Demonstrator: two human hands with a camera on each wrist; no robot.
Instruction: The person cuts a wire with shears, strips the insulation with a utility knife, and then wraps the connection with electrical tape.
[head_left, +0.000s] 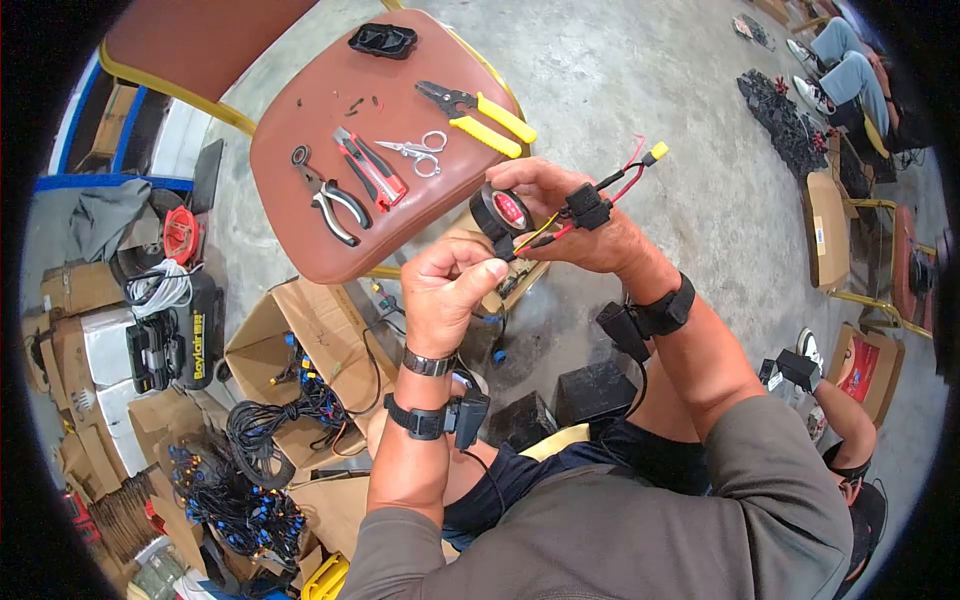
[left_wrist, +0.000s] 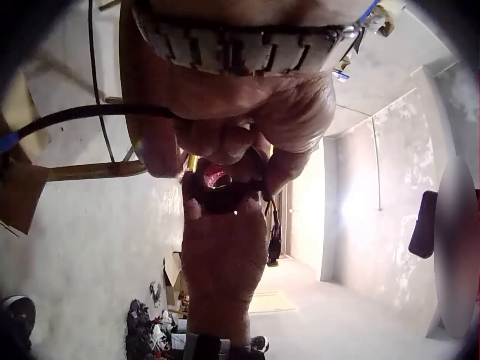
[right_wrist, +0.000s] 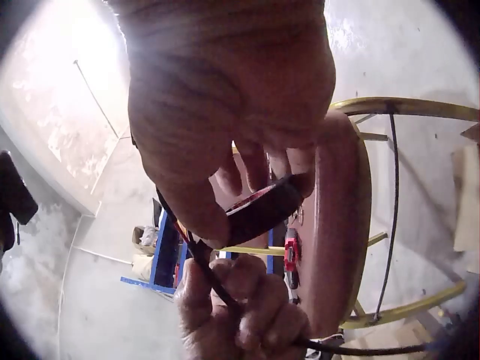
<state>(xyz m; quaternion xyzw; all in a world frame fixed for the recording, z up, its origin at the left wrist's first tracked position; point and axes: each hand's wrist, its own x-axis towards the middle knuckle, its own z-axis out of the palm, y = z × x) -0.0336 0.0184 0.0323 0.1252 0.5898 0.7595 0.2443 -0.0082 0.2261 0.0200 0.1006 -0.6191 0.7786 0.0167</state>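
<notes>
My right hand [head_left: 595, 235] grips a roll of black electrical tape [head_left: 498, 212] with a red label inside its ring. Just left of it, my left hand [head_left: 450, 285] pinches a dark cable [right_wrist: 216, 281] between thumb and fingers, close beside the roll. Red and yellow wires [head_left: 548, 236] run from the left fingertips across the right hand to a small black block [head_left: 587, 206]. Beyond the block, a red and a black lead end in a yellow connector [head_left: 656, 151]. In the left wrist view, the roll is partly hidden behind the left fingers.
On the brown chair seat [head_left: 290, 235] lie pliers [head_left: 335, 200], a red utility knife [head_left: 372, 168], scissors [head_left: 420, 152], yellow-handled wire strippers [head_left: 480, 115] and a black plastic part [head_left: 383, 40]. Cardboard boxes [head_left: 335, 330] with bundled cables [head_left: 265, 430] stand at lower left. Another person's legs [head_left: 840, 60] show at upper right.
</notes>
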